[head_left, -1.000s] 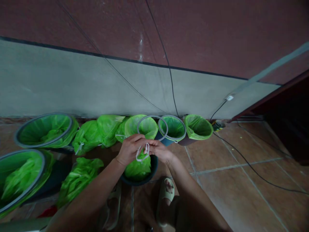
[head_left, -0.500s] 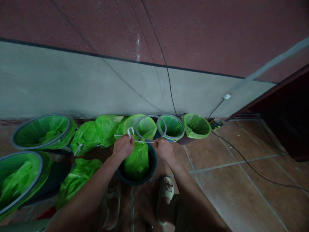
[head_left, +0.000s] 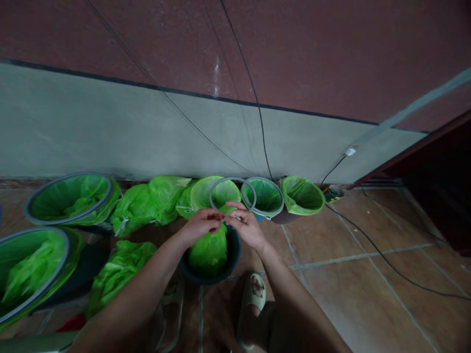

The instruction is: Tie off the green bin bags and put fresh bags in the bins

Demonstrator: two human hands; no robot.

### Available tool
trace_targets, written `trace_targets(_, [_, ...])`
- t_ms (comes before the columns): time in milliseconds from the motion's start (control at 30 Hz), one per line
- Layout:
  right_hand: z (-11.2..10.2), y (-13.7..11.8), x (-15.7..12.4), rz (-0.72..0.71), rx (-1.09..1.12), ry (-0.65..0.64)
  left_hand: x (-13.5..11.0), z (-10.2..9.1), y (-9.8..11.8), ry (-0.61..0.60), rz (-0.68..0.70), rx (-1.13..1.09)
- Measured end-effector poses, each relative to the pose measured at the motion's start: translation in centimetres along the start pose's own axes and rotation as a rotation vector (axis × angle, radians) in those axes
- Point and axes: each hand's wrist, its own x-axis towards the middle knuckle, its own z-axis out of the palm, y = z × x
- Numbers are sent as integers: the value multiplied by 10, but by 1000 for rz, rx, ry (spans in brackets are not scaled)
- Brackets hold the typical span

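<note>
My left hand [head_left: 200, 225] and my right hand [head_left: 246, 228] meet above a small dark bin [head_left: 231, 255] on the floor between my feet. A green plastic bag [head_left: 209, 250] bulges out of the bin, gathered at its top. Both hands pinch at the bag's neck, where the white drawstring [head_left: 239, 218] barely shows between the fingertips. My right index finger sticks out over the knot.
Along the wall stand several bins lined with green bags [head_left: 265, 196], some with grey rings [head_left: 231, 193] on top. Tied green bags [head_left: 147, 203] lie on the tiles, one [head_left: 117, 269] near my left arm. Black cables [head_left: 371, 245] run across the floor. My slippered foot [head_left: 253, 294] is below.
Half a second ago my hands were spread apart, pulling the white drawstring taut. Now they have come back together over the bag's neck.
</note>
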Motion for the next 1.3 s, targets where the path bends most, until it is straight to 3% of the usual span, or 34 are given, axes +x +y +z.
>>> trace_targets(100, [3,-3,0,11,-2,-61,0,2,-2,-67,57,134])
trace_targets(233, [9,3,-3,337,218,-127,2,4,-4,11,107,237])
trace_targets(300, [10,6,-3,403,335,-107,4,4,-5,49,107,235])
trace_targets(500, [11,9,0,375,279,-51,5,2,-8,191,-52,61])
trace_targets(600, [10,10,-1,386,260,-104,4,-1,-11,241,-109,-40])
trace_targets(767, [7,10,-5,505,211,-211,5,-5,-17,249,38,99])
trace_targets(867, [5,9,-6,574,127,-215,6,-6,-16,185,153,269])
trace_targets(1000, [3,9,-6,561,71,-202,5,-5,-13,113,256,375])
trace_targets(1200, [5,9,-3,528,97,-107,3,3,-18,261,369,432])
trace_targets(1300, [6,9,-2,486,162,-94,2,12,-18,277,314,328])
